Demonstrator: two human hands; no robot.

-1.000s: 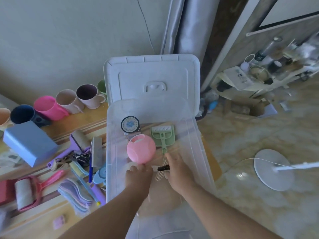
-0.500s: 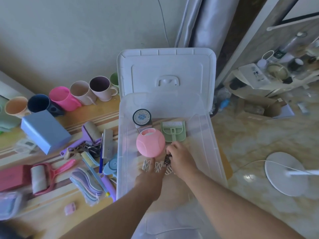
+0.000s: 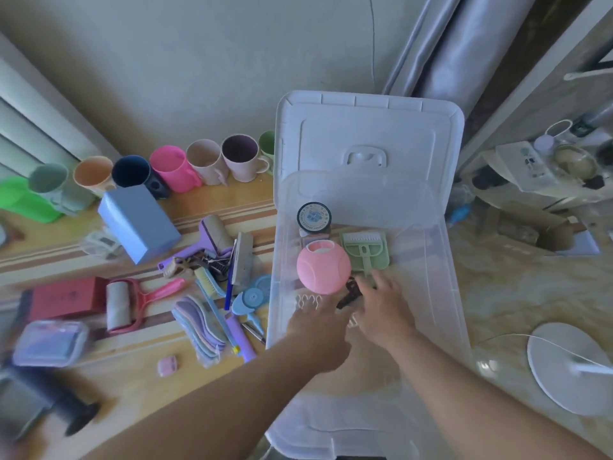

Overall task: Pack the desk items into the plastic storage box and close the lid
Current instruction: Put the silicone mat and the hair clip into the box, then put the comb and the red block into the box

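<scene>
Storage box point(image 3: 441, 293), two hands inside, seven cups point(image 3: 172, 167) outside

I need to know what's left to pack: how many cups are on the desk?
7 cups, in one row along the wall: grey-green, orange, navy, pink, beige, purple-lined, green partly hidden behind the lid.

The left hand's point(image 3: 318, 323) fingertips are blurred, so its grip cannot be told. The dark clip point(image 3: 350, 293) is partly covered by the right hand point(image 3: 381, 303). Far left of the hands, the green tub point(image 3: 23, 200) is cut by the edge.
</scene>
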